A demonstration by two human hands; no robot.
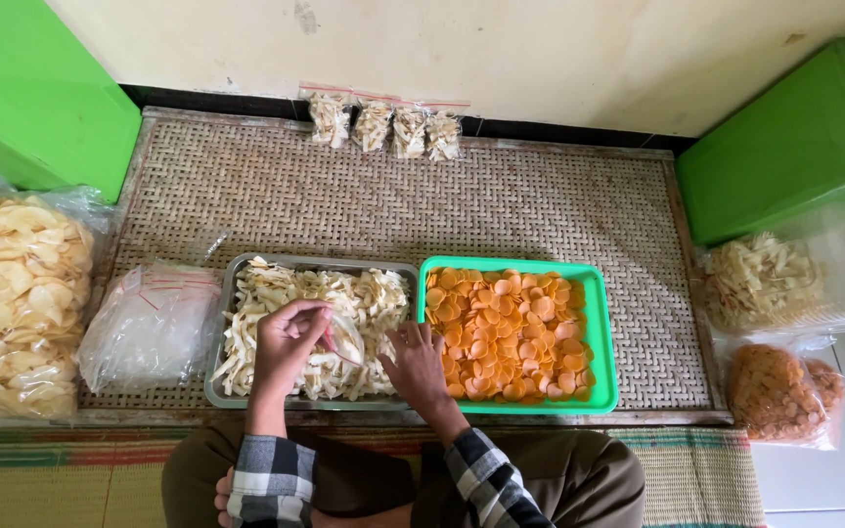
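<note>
- The left hand (289, 342) is pinched shut on a small clear bag (344, 339), held just above the grey metal tray (219, 337).
- The right hand (419, 364), fingers loosely spread, rests on the pale crackers (276, 293) at the tray's right end, just right of the bag.
- The bag's mouth appears to face that hand.
- The green tray (603, 332) of orange crackers (506, 332) touches alongside.

Pale cream chips (276, 293) are filling the grey metal tray (215, 391); at its three o'clock, orange round chips (506, 332) are glowing in a bright green tray (606, 342). A beige woven mat (393, 196) is showing a fine basket pattern. Black-and-white checked sleeves (271, 479) are covering both arms. Green boxes (22, 88) are standing at ten and two o'clock.
</note>
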